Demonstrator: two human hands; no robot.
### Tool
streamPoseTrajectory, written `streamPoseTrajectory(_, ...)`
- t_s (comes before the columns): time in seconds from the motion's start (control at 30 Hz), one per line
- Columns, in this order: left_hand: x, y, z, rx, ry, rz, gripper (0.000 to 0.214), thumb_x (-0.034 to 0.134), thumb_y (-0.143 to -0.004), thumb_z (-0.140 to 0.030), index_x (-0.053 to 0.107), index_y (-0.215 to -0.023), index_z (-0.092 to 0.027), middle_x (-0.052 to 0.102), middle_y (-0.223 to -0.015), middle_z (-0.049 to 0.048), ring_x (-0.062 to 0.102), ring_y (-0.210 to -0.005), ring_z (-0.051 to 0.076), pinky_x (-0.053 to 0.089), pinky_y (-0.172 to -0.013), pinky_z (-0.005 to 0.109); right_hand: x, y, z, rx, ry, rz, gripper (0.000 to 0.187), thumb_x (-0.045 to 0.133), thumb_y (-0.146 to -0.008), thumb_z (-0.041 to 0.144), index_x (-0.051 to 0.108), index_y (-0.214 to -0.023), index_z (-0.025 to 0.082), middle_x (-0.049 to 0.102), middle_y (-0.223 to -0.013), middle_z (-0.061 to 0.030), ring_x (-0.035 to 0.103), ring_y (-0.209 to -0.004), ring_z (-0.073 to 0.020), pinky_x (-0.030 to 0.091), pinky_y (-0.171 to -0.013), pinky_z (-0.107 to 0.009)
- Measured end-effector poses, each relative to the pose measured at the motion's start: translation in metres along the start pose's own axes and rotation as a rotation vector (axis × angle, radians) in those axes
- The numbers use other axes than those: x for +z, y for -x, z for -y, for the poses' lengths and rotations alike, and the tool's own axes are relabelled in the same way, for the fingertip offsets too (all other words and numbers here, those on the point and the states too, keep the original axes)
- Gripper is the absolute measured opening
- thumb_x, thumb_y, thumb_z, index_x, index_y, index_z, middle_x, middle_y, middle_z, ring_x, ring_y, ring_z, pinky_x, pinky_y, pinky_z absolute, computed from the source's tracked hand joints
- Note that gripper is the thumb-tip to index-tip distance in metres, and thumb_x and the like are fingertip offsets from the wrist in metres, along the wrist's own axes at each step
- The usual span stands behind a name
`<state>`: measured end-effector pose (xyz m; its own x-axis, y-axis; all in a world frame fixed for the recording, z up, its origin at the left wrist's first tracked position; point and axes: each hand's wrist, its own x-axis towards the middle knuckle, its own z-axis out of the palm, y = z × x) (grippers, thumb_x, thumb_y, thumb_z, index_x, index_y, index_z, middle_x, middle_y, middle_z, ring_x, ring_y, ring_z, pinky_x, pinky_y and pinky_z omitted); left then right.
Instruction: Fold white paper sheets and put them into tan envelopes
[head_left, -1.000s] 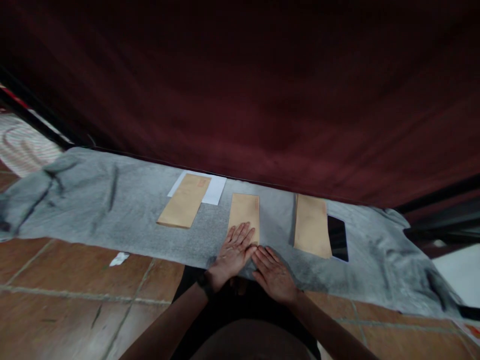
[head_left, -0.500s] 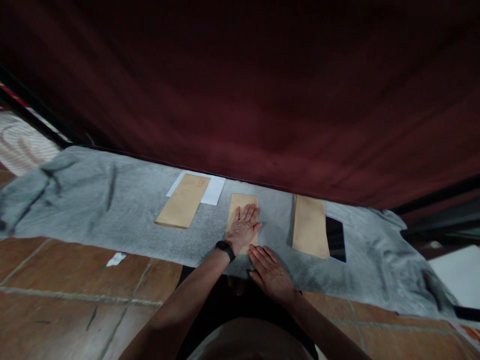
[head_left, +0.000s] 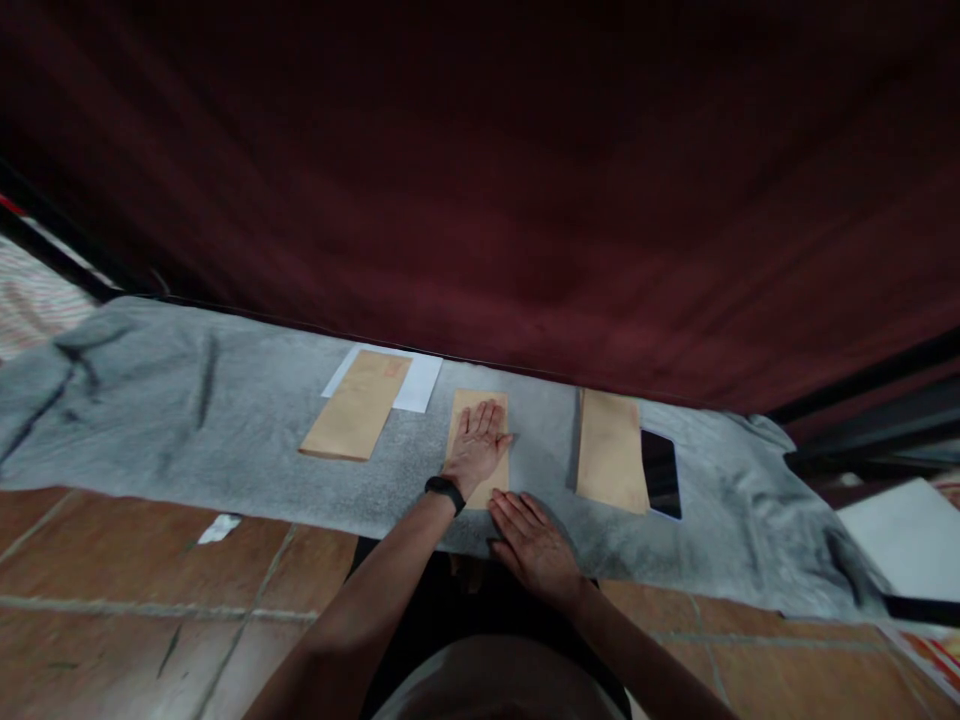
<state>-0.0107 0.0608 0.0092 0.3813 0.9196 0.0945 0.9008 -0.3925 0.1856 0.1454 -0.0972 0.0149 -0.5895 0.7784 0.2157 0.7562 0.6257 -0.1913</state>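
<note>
My left hand (head_left: 478, 443), with a black band at its wrist, lies flat with fingers spread on a brown paper envelope (head_left: 459, 405) in front of me. Much of that envelope is hidden under the hand. My right hand (head_left: 534, 543) rests flat on the grey cloth, its fingertips at the envelope's lower right corner. To the left, another brown envelope (head_left: 356, 408) lies slanted over a white sheet of paper (head_left: 421, 385). On the right sit stacked brown envelopes (head_left: 611, 450), their edge beside a dark phone (head_left: 661, 474).
A grey cloth (head_left: 247, 420) covers the long narrow surface. Behind it hangs a dark red curtain-like fabric (head_left: 480, 230). A scrap of white paper (head_left: 219, 528) lies on the brown tiled floor (head_left: 135, 560). At the far right is a white flat object (head_left: 904, 535).
The view has shifted slightly, so everything sits a little further left. Both hands keep nearly the same places at the middle envelope.
</note>
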Motion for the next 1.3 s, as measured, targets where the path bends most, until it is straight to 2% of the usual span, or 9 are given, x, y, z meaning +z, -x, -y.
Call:
streamPoseTrajectory(0.13,0.001,0.008,0.008,-0.009,-0.030,-0.027,0.064,0.023,-0.106,-0.046,0.033,-0.158,-0.009,0.031,-0.165,0.0144,0.021,-0.156,0.026,0.016,-0.127,0.049,0.002,0.000,0.000,0.006,0.012,-0.004,0.053,0.048,-0.104,0.033,0.041,-0.154,0.017,0.044,-0.159,-0.0071,0.043,-0.145,-0.0206,0.032,-0.124,-0.042)
streamPoseTrajectory(0.23,0.000,0.018,0.013,-0.002,-0.046,-0.059,0.061,0.026,-0.106,-0.045,0.036,-0.158,-0.015,0.032,-0.165,0.0134,0.023,-0.155,0.029,0.019,-0.126,0.052,0.003,0.000,-0.001,-0.002,0.013,-0.013,0.054,0.048,-0.104,0.033,0.040,-0.155,0.018,0.044,-0.159,-0.0068,0.043,-0.146,-0.0201,0.032,-0.124,-0.041)
streamPoseTrajectory(0.47,-0.005,0.055,0.009,0.087,-0.002,-0.049,0.051,0.036,-0.105,-0.042,0.041,-0.155,-0.034,0.032,-0.166,0.0007,0.020,-0.156,0.032,0.017,-0.124,0.061,0.001,0.000,0.000,0.004,-0.012,-0.024,0.054,0.048,-0.104,0.032,0.040,-0.155,0.020,0.046,-0.157,-0.0063,0.044,-0.145,-0.0202,0.031,-0.125,-0.042)
streamPoseTrajectory(0.63,-0.014,0.093,0.008,0.238,0.037,-0.017,0.049,0.034,-0.107,-0.041,0.040,-0.155,-0.035,0.034,-0.165,-0.0047,0.023,-0.155,0.024,0.017,-0.127,0.054,0.001,0.000,0.002,0.025,-0.017,-0.025,0.048,0.047,-0.104,0.033,0.050,-0.149,0.017,0.052,-0.153,-0.0082,0.047,-0.143,-0.0217,0.034,-0.123,-0.044)
streamPoseTrajectory(0.77,-0.020,0.126,0.009,0.323,0.027,-0.038,0.054,0.037,-0.106,-0.043,0.035,-0.157,-0.026,0.035,-0.165,0.0018,0.025,-0.155,0.020,0.021,-0.127,0.046,0.001,0.001,0.002,0.017,-0.016,-0.024,0.047,0.047,-0.104,0.033,0.050,-0.149,0.017,0.047,-0.156,-0.0080,0.045,-0.145,-0.0216,0.035,-0.122,-0.044)
streamPoseTrajectory(0.87,-0.022,0.147,0.011,0.353,0.006,-0.056,0.064,0.046,-0.103,-0.047,0.033,-0.158,-0.016,0.034,-0.164,0.0098,0.028,-0.154,0.022,0.026,-0.126,0.043,0.001,0.001,0.002,0.019,-0.021,-0.028,0.051,0.046,-0.104,0.032,0.044,-0.153,0.018,0.045,-0.158,-0.0068,0.043,-0.146,-0.0210,0.035,-0.123,-0.045)
streamPoseTrajectory(0.93,-0.022,0.157,0.013,0.369,-0.002,-0.071,0.066,0.051,-0.101,-0.046,0.034,-0.157,-0.015,0.035,-0.164,0.0118,0.029,-0.153,0.023,0.029,-0.125,0.043,0.002,0.002,0.001,0.022,-0.025,-0.026,0.053,0.047,-0.104,0.032,0.040,-0.155,0.019,0.045,-0.158,-0.0065,0.043,-0.146,-0.0208,0.034,-0.123,-0.044)
streamPoseTrajectory(1.13,-0.018,0.163,0.010,0.369,-0.008,-0.131,0.065,0.055,-0.100,-0.045,0.039,-0.154,-0.015,0.042,-0.160,0.0132,0.035,-0.151,0.027,0.032,-0.123,0.046,0.003,0.001,0.001,0.028,-0.030,-0.003,0.054,0.047,-0.104,0.031,0.039,-0.156,0.019,0.045,-0.158,-0.0062,0.043,-0.146,-0.0205,0.032,-0.125,-0.044)
streamPoseTrajectory(1.3,-0.007,0.165,-0.001,0.346,-0.027,-0.137,0.072,0.048,-0.100,-0.053,0.037,-0.154,-0.006,0.042,-0.158,0.0211,0.036,-0.149,0.031,0.033,-0.122,0.047,0.001,0.000,0.001,0.050,-0.057,-0.021,0.051,0.047,-0.103,0.029,0.043,-0.154,0.021,0.050,-0.155,-0.0058,0.048,-0.142,-0.0200,0.036,-0.122,-0.044)
